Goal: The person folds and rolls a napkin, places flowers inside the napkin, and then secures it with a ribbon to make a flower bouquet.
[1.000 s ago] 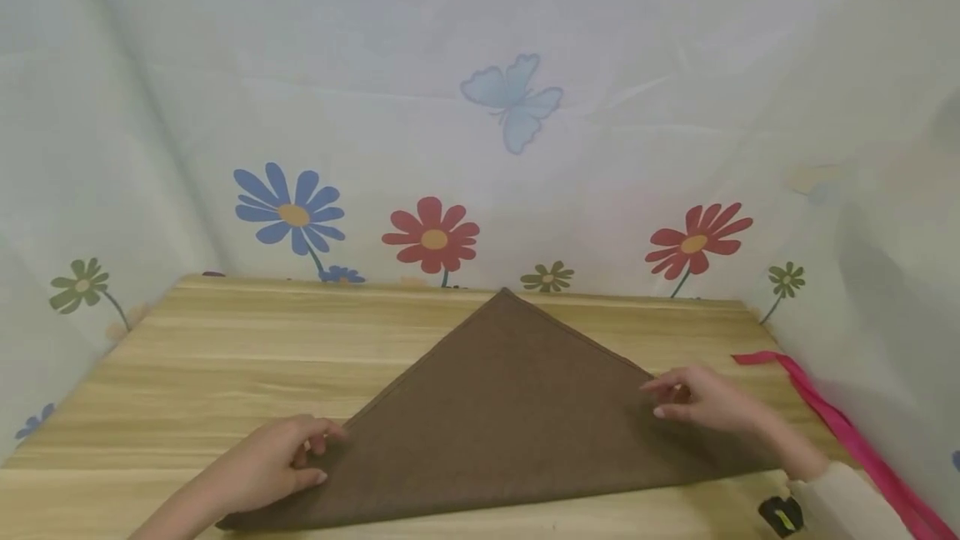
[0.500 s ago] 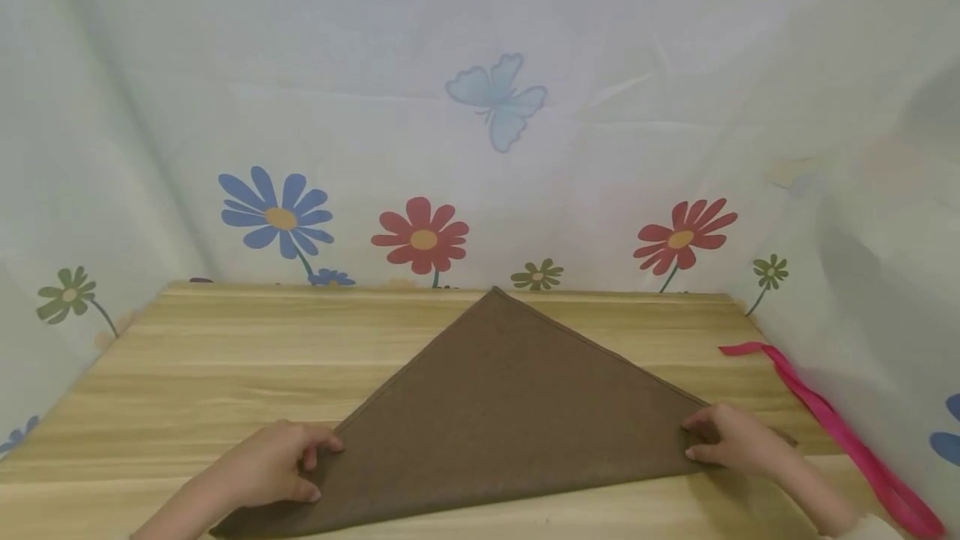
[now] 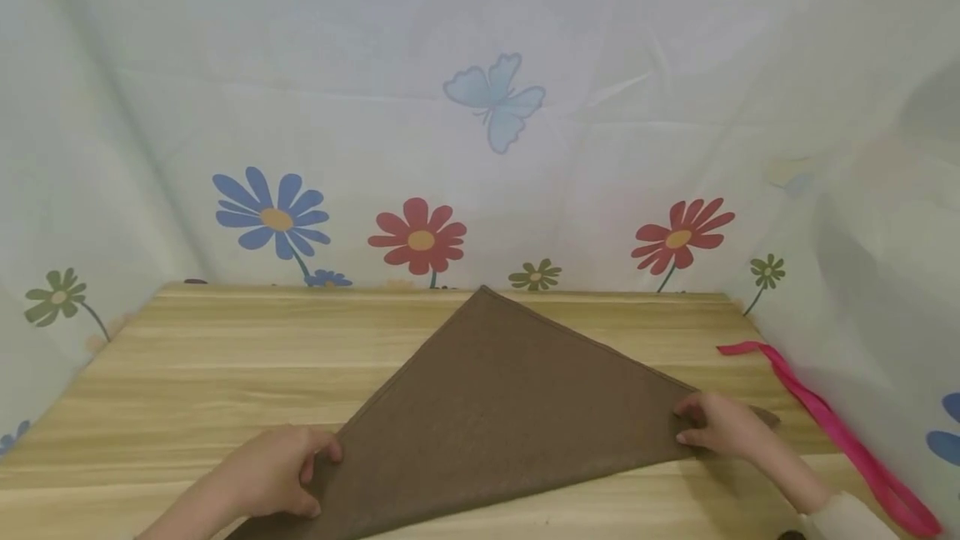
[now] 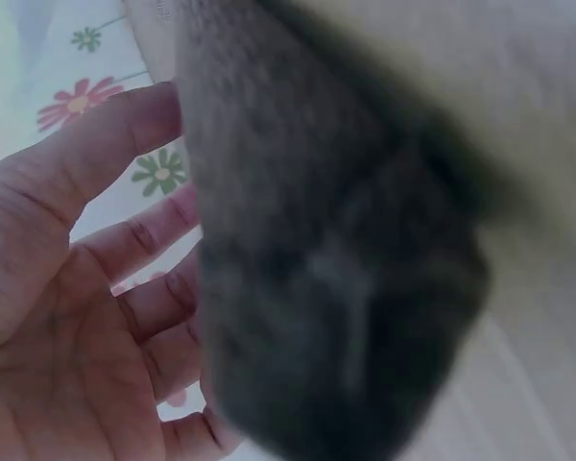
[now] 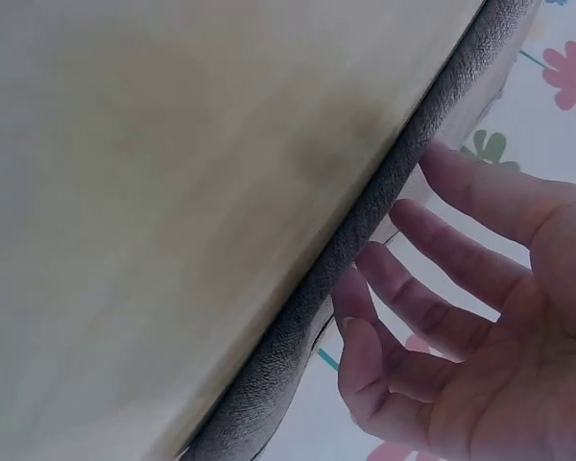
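So — brown cloth (image 3: 498,411) between hands (image 3: 279,470) (image 3: 716,425)

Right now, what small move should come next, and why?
Perhaps draw the right side of the brown cloth slightly nearer with the right hand: in the head view, the cloth's near edge slants across the table, lying farther away toward the right, and that hand touches that side.

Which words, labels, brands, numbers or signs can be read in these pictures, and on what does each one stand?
No text can be read.
Left wrist view, top: tiny mark on a beige surface, too small to tell if lettering.
Brown cloth, table, pink ribbon, flowered backdrop: no lettering shows.
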Tool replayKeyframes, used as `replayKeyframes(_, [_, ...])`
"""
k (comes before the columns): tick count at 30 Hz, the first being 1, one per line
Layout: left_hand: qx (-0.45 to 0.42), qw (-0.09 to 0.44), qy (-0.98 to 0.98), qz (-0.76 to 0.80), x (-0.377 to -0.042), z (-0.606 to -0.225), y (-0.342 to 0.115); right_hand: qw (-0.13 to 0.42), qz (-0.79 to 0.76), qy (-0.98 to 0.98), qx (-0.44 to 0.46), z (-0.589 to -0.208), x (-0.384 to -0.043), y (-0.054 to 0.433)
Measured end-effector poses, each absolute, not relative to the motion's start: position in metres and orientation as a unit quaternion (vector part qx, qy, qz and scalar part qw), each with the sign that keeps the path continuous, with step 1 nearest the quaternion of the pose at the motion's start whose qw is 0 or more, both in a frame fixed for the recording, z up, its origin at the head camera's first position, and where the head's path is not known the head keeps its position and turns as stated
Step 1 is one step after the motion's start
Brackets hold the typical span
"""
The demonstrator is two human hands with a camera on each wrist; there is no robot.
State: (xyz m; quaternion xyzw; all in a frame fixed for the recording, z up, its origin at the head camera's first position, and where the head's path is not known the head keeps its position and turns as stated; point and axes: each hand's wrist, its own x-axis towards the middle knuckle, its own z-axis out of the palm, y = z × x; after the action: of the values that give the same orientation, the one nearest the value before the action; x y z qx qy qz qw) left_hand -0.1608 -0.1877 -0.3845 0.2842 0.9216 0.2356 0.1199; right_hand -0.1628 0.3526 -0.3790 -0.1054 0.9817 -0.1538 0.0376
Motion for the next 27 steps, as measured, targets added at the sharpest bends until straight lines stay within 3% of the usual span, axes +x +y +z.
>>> replayKeyframes(8, [0.307,0.073,0.929,0.192,-0.147,-0.391,-0.180,0.021,-0.145,0.975,-0.168,-0.381,-0.205,0.352])
replayKeyframes(19, [0.322,0.078,0.926,0.183,-0.137,-0.391,-0.156,0.037,-0.120,0.978,-0.164,-0.380,-0.270,0.336])
replayKeyframes(27, [0.337,0.048,0.924,0.176,-0.134,-0.393,-0.140,0.030,-0.152,0.971,-0.181,-0.386,-0.309,0.332])
